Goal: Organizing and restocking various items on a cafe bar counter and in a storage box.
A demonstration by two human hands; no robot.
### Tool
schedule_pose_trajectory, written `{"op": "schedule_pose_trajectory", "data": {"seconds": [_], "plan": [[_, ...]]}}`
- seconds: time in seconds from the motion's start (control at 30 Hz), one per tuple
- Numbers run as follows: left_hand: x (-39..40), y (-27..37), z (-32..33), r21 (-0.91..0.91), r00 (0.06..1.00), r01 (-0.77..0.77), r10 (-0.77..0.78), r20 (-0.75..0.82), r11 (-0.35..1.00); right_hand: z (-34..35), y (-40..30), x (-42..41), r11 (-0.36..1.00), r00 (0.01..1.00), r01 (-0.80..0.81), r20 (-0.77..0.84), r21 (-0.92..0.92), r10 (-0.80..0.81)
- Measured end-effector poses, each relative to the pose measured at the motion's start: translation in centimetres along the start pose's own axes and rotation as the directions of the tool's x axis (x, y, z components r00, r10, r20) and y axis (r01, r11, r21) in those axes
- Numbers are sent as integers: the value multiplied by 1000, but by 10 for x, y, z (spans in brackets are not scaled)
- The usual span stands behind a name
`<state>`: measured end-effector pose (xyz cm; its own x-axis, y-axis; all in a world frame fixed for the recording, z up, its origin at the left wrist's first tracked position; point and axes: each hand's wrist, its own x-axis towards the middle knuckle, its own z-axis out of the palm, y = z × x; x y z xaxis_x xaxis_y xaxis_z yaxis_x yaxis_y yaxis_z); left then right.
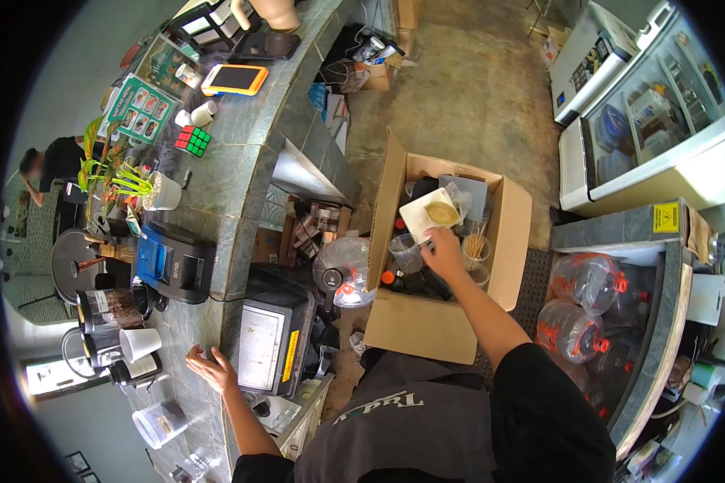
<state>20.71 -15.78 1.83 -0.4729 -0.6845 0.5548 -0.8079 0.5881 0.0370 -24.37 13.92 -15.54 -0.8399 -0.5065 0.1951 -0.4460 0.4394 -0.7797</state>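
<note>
My right hand [444, 252] reaches into an open cardboard box [420, 314] on the floor. Its fingers are closed at the near corner of a flat white board [415, 212], with the fingertips partly hidden. A yellow-green bowl [441, 214] sits against the board's right part. Around it in the box are a clear plastic cup [405, 252], a cup of wooden sticks [475, 246], a grey flat panel [472, 192] and dark bottles, one with an orange cap [388, 277]. My left hand [212, 367] is at the edge of the tiled counter [187, 338], fingers apart, holding nothing.
On the counter stand a receipt printer [187, 265], white cup [139, 345], plastic tub [160, 422], potted plant [163, 192], Rubik's cube [193, 141] and handheld terminal [235, 79]. Water jugs [571, 338] fill a right-hand shelf below a glass-door fridge [652, 115]. A person [63, 158] sits beyond the counter.
</note>
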Motion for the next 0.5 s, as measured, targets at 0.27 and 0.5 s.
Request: {"op": "schedule_pose_trajectory", "data": {"seconds": [0.27, 0.5], "plan": [[3, 4, 3, 57, 999, -48, 49, -11, 997, 66, 14, 5, 741, 818, 478, 547, -471, -180], [-3, 5, -8, -42, 981, 180, -176, 87, 983, 42, 3, 9, 831, 832, 490, 424, -264, -356]]}}
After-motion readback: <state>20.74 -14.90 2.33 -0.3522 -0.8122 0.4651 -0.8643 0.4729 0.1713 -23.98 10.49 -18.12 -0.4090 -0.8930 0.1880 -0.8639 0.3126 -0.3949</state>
